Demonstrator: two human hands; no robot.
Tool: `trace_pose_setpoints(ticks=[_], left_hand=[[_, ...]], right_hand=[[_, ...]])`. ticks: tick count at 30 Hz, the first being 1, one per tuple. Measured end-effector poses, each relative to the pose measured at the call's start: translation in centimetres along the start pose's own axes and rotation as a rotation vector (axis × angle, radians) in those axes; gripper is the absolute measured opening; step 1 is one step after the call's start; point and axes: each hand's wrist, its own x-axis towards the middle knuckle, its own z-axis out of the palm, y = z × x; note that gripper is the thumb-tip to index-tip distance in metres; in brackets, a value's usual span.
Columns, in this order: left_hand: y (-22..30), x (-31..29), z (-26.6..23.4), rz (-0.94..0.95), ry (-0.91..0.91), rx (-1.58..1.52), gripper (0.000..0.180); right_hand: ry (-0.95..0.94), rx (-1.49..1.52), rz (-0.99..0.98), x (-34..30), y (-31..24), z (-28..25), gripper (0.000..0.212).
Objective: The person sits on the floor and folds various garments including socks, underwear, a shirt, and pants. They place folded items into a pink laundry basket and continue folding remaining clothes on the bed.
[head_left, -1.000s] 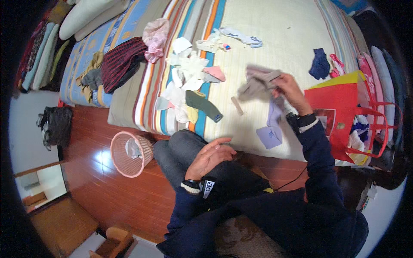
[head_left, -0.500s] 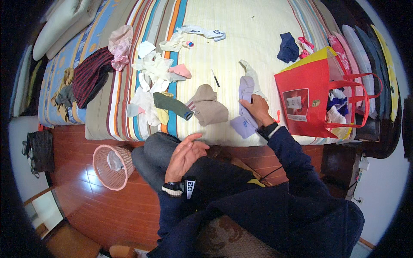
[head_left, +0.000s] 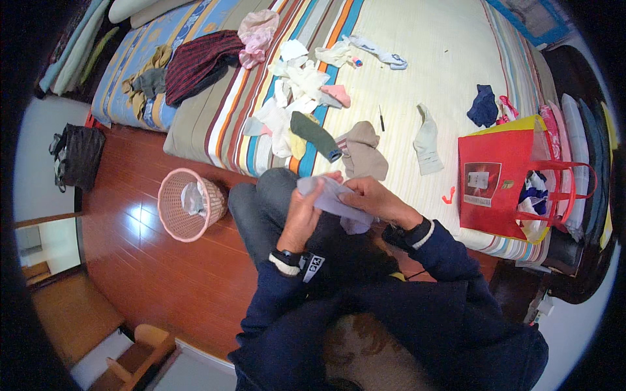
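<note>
A lavender sock [head_left: 340, 202] is stretched between my two hands, above my lap at the bed's front edge. My left hand [head_left: 306, 212] grips one end, with fingers wrapped round it. My right hand [head_left: 383, 201] pinches the other part, and some of the fabric hangs below it. On the bed just beyond lie a brown-grey sock [head_left: 364, 153], a dark green sock [head_left: 313, 132] and a pale grey-white sock [head_left: 427, 140]. A small dark-handled pointed tool [head_left: 382, 121] lies between them.
Left of these is a heap of white socks [head_left: 303, 81] with a pink sock [head_left: 337, 94]. A red bag [head_left: 482, 163] with clothes stands at the right. Dark striped cloth [head_left: 199, 68] lies far left. A pink wastebasket [head_left: 176, 225] stands on the floor by my left knee.
My right hand has lifted the lavender sock off the bed and brought it to my lap. My left hand has closed on it too. The view has shifted.
</note>
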Motion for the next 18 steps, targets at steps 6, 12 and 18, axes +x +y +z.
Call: trace_pose_setpoints(ticks=[6,12,18], left_hand=[[4.0,-2.7,-3.3,0.226,0.115,-0.513,0.045],[5.8,-5.8,-6.7,0.364,0.181,-0.467,0.045],[5.6,-10.7,-8.8,0.353,0.436,-0.120,0.037]], right_hand=[[0.060,-0.123,-0.139,-0.8,0.2,-1.5,0.025],[0.158,0.139,-0.083,0.4,-0.5,-1.5,0.024],[0.058,0.336,0.021,3.8,0.8,0.5,0.027]])
